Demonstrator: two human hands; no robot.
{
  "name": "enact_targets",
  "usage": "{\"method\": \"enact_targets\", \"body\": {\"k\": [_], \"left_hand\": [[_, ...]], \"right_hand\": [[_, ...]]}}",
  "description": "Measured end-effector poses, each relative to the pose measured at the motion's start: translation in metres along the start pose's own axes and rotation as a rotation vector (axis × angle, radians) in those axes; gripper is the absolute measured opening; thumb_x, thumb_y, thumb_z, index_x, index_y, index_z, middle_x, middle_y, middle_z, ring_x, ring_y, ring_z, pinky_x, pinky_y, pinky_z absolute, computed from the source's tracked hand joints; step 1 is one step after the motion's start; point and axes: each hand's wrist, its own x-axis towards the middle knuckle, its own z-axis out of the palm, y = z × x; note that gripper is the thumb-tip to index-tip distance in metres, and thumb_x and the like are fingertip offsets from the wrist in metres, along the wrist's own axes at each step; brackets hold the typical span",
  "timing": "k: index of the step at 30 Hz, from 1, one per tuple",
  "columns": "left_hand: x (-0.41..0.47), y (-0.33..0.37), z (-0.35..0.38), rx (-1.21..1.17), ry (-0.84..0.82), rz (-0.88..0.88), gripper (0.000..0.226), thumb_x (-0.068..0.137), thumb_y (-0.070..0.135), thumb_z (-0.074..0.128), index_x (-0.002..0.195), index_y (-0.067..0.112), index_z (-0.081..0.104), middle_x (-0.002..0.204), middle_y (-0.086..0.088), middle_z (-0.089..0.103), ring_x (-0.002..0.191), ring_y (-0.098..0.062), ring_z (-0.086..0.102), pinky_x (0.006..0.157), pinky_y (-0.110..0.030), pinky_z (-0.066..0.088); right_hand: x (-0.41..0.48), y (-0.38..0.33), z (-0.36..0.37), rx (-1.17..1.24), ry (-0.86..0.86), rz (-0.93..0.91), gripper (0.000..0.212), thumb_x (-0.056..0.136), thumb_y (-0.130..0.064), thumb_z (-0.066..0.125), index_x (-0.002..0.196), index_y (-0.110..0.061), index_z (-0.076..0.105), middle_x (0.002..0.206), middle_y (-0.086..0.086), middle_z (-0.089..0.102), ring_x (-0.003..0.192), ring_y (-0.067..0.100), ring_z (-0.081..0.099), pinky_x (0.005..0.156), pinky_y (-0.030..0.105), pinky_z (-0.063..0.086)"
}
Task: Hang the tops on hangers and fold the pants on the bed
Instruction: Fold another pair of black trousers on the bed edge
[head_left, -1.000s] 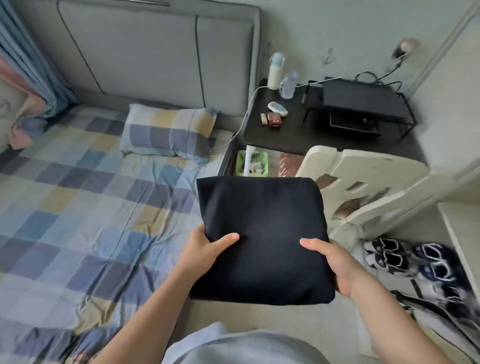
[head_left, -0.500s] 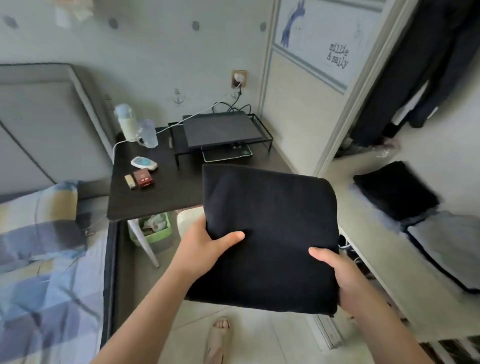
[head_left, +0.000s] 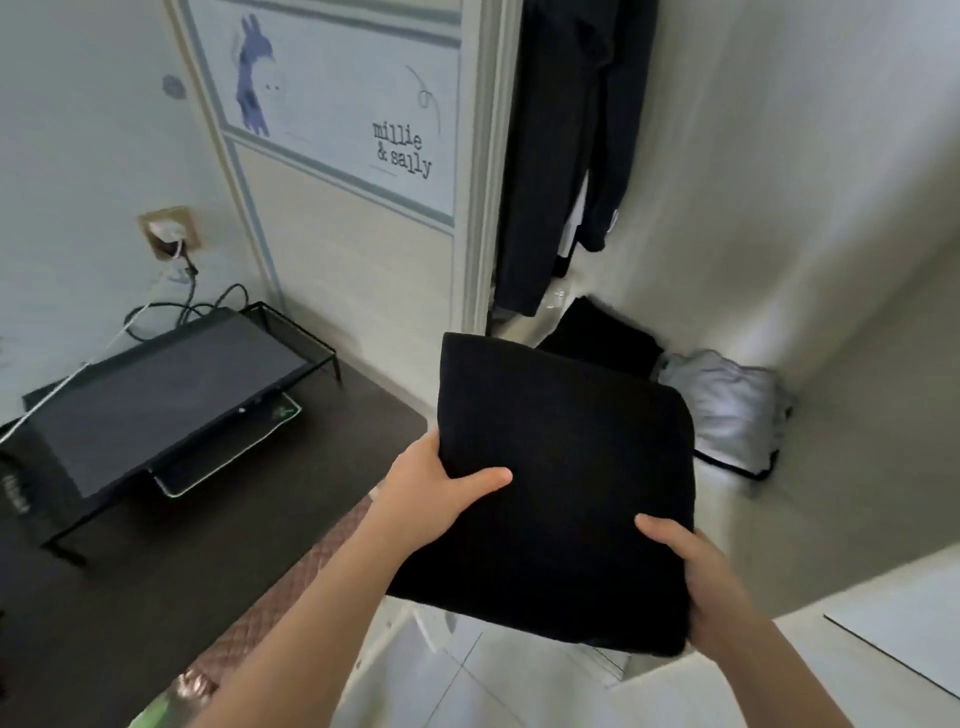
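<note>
Two hands are in view: a left hand (head_left: 431, 499) and a right hand (head_left: 698, 577). Folded clothes number three: one black bundle (head_left: 561, 483), one black pile (head_left: 597, 332), one grey pile (head_left: 727, 405). There is one screen (head_left: 161, 395), one wire stand (head_left: 306, 338), one table (head_left: 208, 551), one wall socket (head_left: 169, 231).

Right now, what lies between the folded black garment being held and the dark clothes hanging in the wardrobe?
In the head view, a folded black pile sits on the shelf, past the folded black garment and below the hanging dark clothes.
</note>
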Motion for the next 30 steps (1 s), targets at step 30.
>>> {"method": "enact_targets", "body": {"k": [30], "left_hand": [[0.442, 0.031, 0.226, 0.205, -0.261, -0.071, 0.051, 0.076, 0.038, 0.086, 0.121, 0.023, 0.066, 0.110, 0.010, 0.072, 0.107, -0.012, 0.067, 0.100, -0.038, 0.052]], "right_hand": [[0.331, -0.119, -0.136, 0.235, 0.453, -0.039, 0.019, 0.086, -0.001, 0.069, 0.104, 0.003, 0.066, 0.085, 0.018, 0.070, 0.074, 0.034, 0.070, 0.065, 0.038, 0.054]]}}
